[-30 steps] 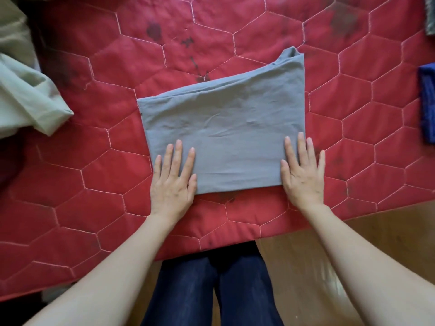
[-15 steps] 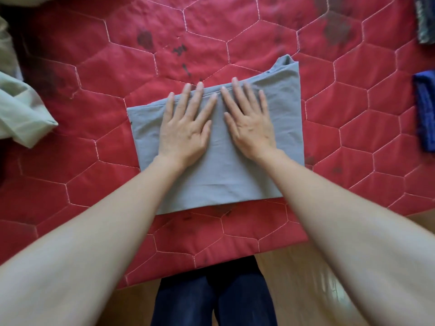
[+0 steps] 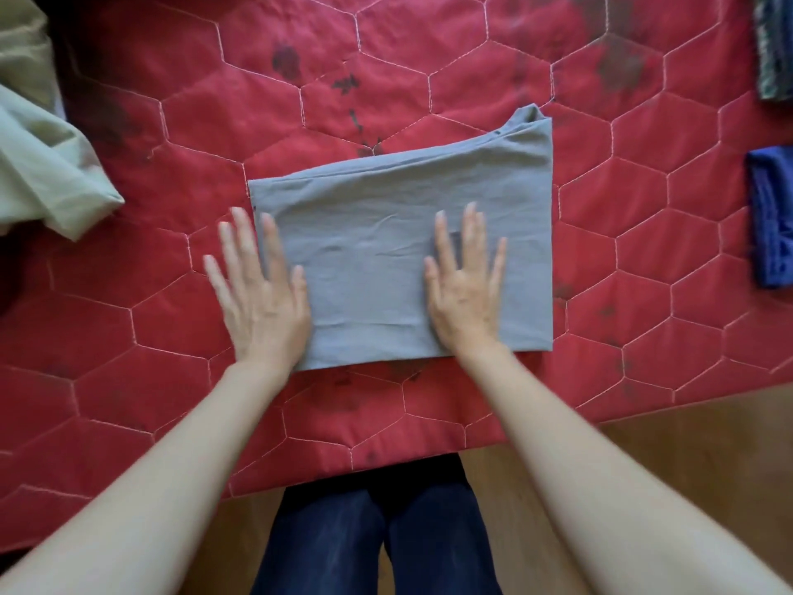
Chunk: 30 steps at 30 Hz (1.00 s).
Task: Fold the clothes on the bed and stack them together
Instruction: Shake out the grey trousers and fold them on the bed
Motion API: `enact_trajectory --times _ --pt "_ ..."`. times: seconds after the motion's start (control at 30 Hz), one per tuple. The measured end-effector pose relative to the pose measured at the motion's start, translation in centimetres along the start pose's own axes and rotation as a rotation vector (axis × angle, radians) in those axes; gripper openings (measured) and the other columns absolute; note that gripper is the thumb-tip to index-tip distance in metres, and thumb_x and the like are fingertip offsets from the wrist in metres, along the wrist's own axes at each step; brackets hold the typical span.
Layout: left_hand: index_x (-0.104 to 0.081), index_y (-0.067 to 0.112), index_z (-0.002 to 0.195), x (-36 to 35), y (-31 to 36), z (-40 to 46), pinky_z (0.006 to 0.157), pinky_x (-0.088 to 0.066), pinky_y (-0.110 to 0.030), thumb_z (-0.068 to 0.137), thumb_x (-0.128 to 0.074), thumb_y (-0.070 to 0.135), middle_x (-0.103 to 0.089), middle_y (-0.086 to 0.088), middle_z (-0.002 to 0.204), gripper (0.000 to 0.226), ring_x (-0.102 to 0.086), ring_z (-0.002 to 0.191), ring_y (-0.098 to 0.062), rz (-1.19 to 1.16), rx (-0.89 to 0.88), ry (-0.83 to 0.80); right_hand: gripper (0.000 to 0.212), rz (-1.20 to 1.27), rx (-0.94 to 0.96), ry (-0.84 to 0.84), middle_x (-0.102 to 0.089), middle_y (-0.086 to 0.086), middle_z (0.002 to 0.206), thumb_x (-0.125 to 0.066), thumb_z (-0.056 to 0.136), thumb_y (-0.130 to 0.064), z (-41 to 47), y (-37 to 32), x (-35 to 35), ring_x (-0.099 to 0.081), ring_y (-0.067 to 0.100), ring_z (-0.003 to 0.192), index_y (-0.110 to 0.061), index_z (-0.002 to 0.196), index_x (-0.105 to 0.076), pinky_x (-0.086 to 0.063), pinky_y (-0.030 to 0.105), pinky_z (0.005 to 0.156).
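Smoothing step: the left hand (image 3: pixel 261 298) and right hand (image 3: pixel 465 289), grip open and flat, press the folded grey garment (image 3: pixel 386 234); next, probably another fold.

Left hand (image 3: pixel 261 294) and right hand (image 3: pixel 465 289) lie flat, fingers (image 3: pixel 442 238) straight and spread.

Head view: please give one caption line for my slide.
Both hands, left and right, lie flat on a folded grey garment on the red quilt.
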<state>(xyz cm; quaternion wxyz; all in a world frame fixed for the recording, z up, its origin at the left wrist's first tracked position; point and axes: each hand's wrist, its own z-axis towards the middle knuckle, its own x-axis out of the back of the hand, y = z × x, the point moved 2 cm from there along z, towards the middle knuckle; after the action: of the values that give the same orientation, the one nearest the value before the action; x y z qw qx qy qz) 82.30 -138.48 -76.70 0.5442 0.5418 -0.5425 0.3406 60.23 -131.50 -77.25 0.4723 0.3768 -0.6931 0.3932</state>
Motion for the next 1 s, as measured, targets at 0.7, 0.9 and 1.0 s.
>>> enact_trajectory --times 0.7,0.9,1.0 --pt "-0.027 0.028 0.151 1.7 0.9 1.1 0.104 -0.032 -0.046 0.097 -0.050 0.030 -0.039 -0.017 0.140 0.059 -0.040 0.125 -0.035 -0.284 0.121 -0.087 0.055 0.063 -0.204 0.111 -0.035 0.014 0.148 -0.047 0.098 -0.036 2.0 8.6 3.4 -0.035 0.032 0.131 -0.023 0.150 -0.032 -0.032 0.043 0.104" --pt "-0.017 0.048 0.149 1.4 1.0 0.9 0.089 -0.039 -0.037 0.095 -0.049 0.045 -0.040 -0.001 0.113 0.063 -0.046 0.086 -0.020 -0.392 0.265 -0.129 0.055 0.303 -0.345 0.045 -0.044 0.004 0.114 -0.052 0.094 -0.045 1.8 9.0 4.0 -0.050 0.020 0.095 -0.045 0.146 -0.032 -0.038 0.030 0.083" --pt "-0.019 0.050 0.148 1.4 0.5 0.8 0.085 -0.035 -0.033 0.093 -0.052 0.046 -0.037 0.005 0.108 0.064 -0.043 0.085 -0.014 -0.448 0.281 -0.139 0.058 0.359 -0.337 -0.005 -0.048 0.005 0.100 -0.054 0.094 -0.047 1.4 9.0 4.4 -0.052 0.024 0.095 -0.046 0.146 -0.030 -0.033 0.029 0.080"
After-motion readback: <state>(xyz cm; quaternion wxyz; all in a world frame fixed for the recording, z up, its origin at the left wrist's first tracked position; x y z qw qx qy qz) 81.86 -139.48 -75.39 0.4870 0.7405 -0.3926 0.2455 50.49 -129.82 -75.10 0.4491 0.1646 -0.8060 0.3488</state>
